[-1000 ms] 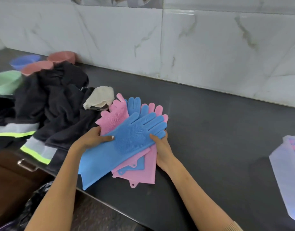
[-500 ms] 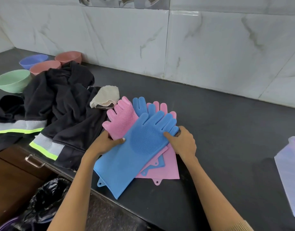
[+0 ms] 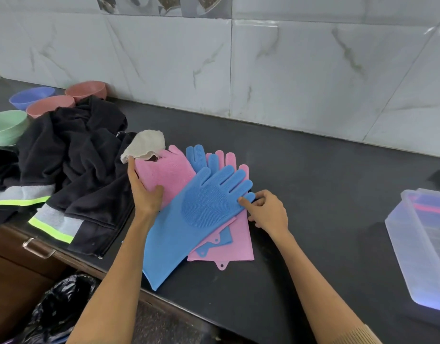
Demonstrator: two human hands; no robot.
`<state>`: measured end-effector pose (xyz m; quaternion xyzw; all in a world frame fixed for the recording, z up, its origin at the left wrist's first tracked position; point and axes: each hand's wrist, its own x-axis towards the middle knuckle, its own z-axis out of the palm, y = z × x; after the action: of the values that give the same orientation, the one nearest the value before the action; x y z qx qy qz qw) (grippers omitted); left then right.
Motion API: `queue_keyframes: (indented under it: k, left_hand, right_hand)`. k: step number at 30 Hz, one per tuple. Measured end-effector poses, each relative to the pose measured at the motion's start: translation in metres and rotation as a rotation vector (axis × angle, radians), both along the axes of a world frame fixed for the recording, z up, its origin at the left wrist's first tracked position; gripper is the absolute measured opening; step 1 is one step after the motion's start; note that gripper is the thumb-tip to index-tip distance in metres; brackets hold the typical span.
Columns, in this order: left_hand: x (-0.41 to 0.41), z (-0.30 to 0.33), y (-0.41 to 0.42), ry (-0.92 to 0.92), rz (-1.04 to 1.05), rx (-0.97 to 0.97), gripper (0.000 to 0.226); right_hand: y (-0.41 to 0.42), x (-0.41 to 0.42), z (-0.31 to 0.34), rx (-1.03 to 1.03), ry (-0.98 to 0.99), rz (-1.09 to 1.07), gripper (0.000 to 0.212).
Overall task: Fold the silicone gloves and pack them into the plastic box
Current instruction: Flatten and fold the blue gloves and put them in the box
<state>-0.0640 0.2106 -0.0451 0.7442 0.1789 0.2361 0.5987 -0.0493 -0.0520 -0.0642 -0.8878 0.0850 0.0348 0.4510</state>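
Note:
Several silicone gloves lie stacked flat on the dark counter (image 3: 325, 207). A blue glove (image 3: 196, 219) is on top, bristled palm up, cuff hanging over the front edge. Under it lie two pink gloves, one at the left (image 3: 169, 172), one at the right (image 3: 241, 244), and a second blue glove (image 3: 198, 155). My left hand (image 3: 143, 192) rests on the left pink glove, thumb on top, fingers along its edge. My right hand (image 3: 266, 212) touches the top blue glove's little finger with a fingertip. The translucent plastic box (image 3: 412, 247) stands at the right edge, coloured things inside.
A pile of black clothing with reflective stripes (image 3: 72, 175) lies left of the gloves, a beige cloth (image 3: 144, 146) on it. Green (image 3: 5, 127), pink (image 3: 50, 105) and blue (image 3: 31, 96) bowls stand at the back left. A tiled wall (image 3: 288, 70) backs the counter.
My left hand moved up from the blue glove's side onto the left pink glove. My right hand slid slightly right, still touching the blue glove's fingers. The camera view shifted, showing more of the box.

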Motion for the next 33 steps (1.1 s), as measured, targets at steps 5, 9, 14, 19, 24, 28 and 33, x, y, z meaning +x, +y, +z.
queue_keyframes:
  k: [5, 9, 14, 19, 24, 28, 33]
  left_hand:
    - [-0.006, -0.013, -0.011, -0.08, 0.02, 0.135, 0.096]
    - [0.001, -0.006, -0.006, 0.17, 0.332, 0.091, 0.095]
    - [0.002, 0.007, -0.024, 0.38, 0.532, 0.228, 0.087]
    - [-0.003, 0.009, -0.078, 0.264, 0.351, 0.429, 0.069]
    - [-0.01, 0.003, -0.155, 0.193, 0.063, 0.473, 0.059]
    - [-0.017, -0.004, -0.202, 0.213, -0.108, 0.483, 0.058]
    - [-0.028, -0.013, -0.239, 0.21, -0.251, 0.543, 0.06]
  right_hand:
    - [0.0, -0.002, -0.003, -0.014, -0.018, 0.003, 0.04]
    - [0.0, -0.008, -0.003, -0.046, -0.054, -0.009, 0.04]
    - [-0.015, -0.024, -0.007, -0.004, -0.055, -0.065, 0.019]
    - [-0.043, -0.044, -0.008, 0.083, -0.046, -0.119, 0.002]
    - [-0.074, -0.058, -0.004, 0.144, -0.023, -0.209, 0.003]
    - [-0.096, -0.07, -0.003, 0.17, -0.029, -0.286, 0.004]
    - [-0.119, -0.082, -0.001, 0.175, -0.028, -0.352, 0.005]
